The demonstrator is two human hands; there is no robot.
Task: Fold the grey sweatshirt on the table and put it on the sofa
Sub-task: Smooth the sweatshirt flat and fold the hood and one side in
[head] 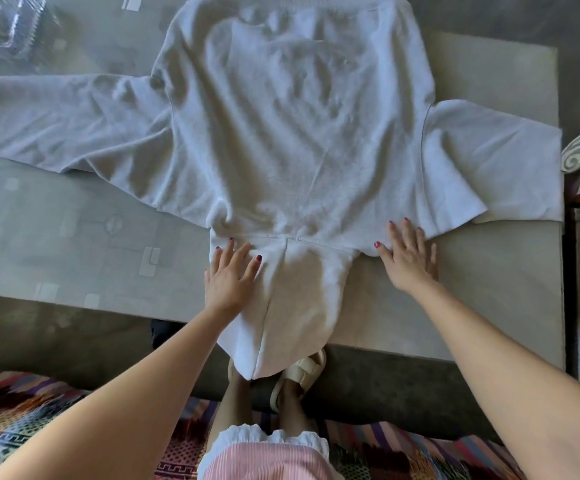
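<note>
fingers (247,252) splayed flat, both hands pressing grey sweatshirt (292,133) onto table (74,230).

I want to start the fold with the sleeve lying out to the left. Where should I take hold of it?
Pinch the left sleeve as far out toward its cuff as you can, coming from the left with the left hand. It lies flat and stretched outward, so it should swing across the sweatshirt.

Sweatshirt (281,133) spread on table (489,265), hood (295,306) overhanging near edge.
</note>
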